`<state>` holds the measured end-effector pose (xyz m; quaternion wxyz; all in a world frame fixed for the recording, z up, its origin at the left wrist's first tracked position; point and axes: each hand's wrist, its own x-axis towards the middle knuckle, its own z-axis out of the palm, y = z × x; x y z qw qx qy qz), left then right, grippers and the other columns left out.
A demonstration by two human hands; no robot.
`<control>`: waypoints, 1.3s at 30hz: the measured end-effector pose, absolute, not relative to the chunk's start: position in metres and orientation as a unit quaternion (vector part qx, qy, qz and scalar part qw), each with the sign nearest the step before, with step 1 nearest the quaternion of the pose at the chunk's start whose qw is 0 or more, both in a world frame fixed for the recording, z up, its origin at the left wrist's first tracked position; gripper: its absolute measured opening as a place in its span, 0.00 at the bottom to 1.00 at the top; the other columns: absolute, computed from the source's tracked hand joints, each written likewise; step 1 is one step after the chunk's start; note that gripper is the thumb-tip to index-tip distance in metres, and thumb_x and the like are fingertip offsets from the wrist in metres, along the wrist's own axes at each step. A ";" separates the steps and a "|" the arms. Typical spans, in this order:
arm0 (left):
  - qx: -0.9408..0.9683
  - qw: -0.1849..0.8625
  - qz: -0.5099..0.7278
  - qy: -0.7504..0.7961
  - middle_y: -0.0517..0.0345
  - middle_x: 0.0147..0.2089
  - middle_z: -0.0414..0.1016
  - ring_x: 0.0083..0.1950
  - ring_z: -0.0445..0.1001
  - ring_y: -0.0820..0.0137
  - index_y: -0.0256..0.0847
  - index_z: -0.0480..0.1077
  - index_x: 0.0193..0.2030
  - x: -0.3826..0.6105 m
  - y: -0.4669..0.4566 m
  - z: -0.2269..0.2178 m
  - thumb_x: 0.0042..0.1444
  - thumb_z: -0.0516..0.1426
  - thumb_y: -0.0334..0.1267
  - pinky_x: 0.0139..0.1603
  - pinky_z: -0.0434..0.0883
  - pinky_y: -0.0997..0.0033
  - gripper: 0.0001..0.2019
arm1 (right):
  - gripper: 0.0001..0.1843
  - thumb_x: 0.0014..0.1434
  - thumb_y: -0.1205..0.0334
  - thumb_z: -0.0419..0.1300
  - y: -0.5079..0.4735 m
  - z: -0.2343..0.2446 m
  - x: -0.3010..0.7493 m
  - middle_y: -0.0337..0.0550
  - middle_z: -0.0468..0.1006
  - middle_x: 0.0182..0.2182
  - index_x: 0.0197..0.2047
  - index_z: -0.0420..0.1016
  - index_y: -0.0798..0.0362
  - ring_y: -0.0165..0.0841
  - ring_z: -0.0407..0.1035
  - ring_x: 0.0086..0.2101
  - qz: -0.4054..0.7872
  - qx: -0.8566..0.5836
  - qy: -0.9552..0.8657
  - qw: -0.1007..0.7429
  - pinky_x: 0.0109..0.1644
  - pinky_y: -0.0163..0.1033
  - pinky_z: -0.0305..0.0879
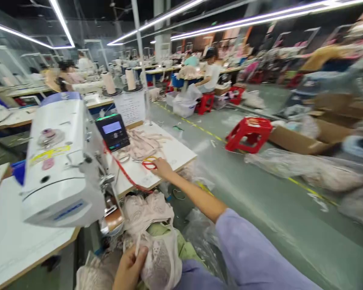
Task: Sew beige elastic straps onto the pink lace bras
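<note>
My left hand is closed on a pale beige lace bra, thumb on top, low in the view. The bra's cups spread over my lap, below the table edge. With my right arm stretched forward, my right hand grips the handle of red-handled scissors at the table's right side. Their blades point left, toward a pile of beige straps or fabric. A red tape measure runs along the tabletop and over its front edge.
A white sewing machine stands at the left, with a control panel behind it. On the floor are a red stool, an open cardboard box and plastic bags. Another person sits farther back.
</note>
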<state>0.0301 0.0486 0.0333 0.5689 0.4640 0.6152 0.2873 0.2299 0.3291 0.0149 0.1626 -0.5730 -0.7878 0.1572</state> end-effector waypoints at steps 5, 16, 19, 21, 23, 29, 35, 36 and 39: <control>0.412 0.583 0.316 0.624 0.59 0.25 0.66 0.31 0.64 0.66 0.40 0.69 0.24 0.020 0.038 0.016 0.43 0.58 0.71 0.33 0.65 0.67 0.31 | 0.23 0.67 0.58 0.53 0.355 -0.001 0.228 0.61 0.69 0.52 0.60 0.66 0.63 0.45 0.61 0.53 0.125 -0.581 -0.778 0.205 0.58 0.47 0.56; 0.420 0.579 0.358 0.600 0.64 0.26 0.53 0.28 0.49 0.73 0.41 0.59 0.25 0.023 0.028 -0.006 0.56 0.55 0.62 0.29 0.52 0.72 0.26 | 0.11 0.64 0.59 0.60 0.395 0.025 0.178 0.50 0.75 0.48 0.45 0.76 0.57 0.40 0.68 0.50 0.115 -0.481 -0.846 0.201 0.55 0.48 0.64; 0.434 0.553 0.361 0.613 0.63 0.26 0.54 0.29 0.51 0.73 0.40 0.60 0.25 0.015 0.029 0.000 0.56 0.55 0.62 0.29 0.54 0.72 0.25 | 0.10 0.65 0.59 0.58 0.396 0.043 0.175 0.49 0.76 0.43 0.40 0.75 0.58 0.39 0.69 0.47 0.119 -0.485 -0.827 0.259 0.53 0.46 0.64; 0.446 0.530 0.356 0.627 0.63 0.25 0.54 0.29 0.53 0.72 0.40 0.61 0.24 0.009 0.030 0.009 0.56 0.54 0.63 0.29 0.55 0.72 0.26 | 0.12 0.67 0.60 0.53 0.390 0.057 0.178 0.49 0.76 0.37 0.39 0.74 0.58 0.38 0.69 0.42 0.130 -0.497 -0.799 0.312 0.48 0.42 0.63; 0.451 0.507 0.351 0.645 0.63 0.25 0.55 0.29 0.56 0.71 0.40 0.62 0.25 0.004 0.031 0.021 0.55 0.54 0.63 0.29 0.56 0.72 0.26 | 0.16 0.70 0.56 0.46 0.372 0.064 0.181 0.44 0.73 0.32 0.46 0.70 0.57 0.35 0.67 0.35 0.145 -0.509 -0.771 0.354 0.41 0.40 0.63; 0.469 0.475 0.368 0.647 0.64 0.25 0.57 0.28 0.56 0.73 0.39 0.63 0.25 -0.003 0.031 0.056 0.57 0.56 0.56 0.29 0.56 0.73 0.21 | 0.22 0.64 0.47 0.57 0.240 0.033 0.185 0.28 0.65 0.24 0.55 0.58 0.46 0.25 0.58 0.18 0.509 -0.365 -0.650 0.431 0.24 0.31 0.55; 0.458 0.503 0.374 0.631 0.65 0.25 0.58 0.27 0.56 0.75 0.38 0.68 0.28 -0.008 0.025 0.065 0.59 0.56 0.53 0.27 0.54 0.74 0.19 | 0.40 0.54 0.53 0.69 0.137 0.010 0.178 0.34 0.70 0.33 0.63 0.53 0.44 0.25 0.64 0.27 0.721 -0.262 -0.513 0.386 0.31 0.31 0.63; 0.458 0.503 0.370 0.632 0.65 0.25 0.58 0.27 0.56 0.75 0.37 0.68 0.29 -0.009 0.023 0.065 0.60 0.56 0.53 0.27 0.54 0.74 0.19 | 0.37 0.54 0.52 0.69 0.133 0.007 0.178 0.33 0.68 0.30 0.62 0.57 0.45 0.24 0.60 0.24 0.746 -0.261 -0.486 0.373 0.27 0.30 0.60; 0.468 0.489 0.356 0.644 0.65 0.24 0.57 0.27 0.55 0.75 0.38 0.67 0.27 -0.013 0.021 0.066 0.61 0.56 0.53 0.27 0.54 0.74 0.20 | 0.18 0.57 0.47 0.64 0.139 0.001 0.182 0.32 0.59 0.25 0.45 0.72 0.50 0.23 0.46 0.20 0.816 -0.254 -0.413 0.314 0.20 0.30 0.50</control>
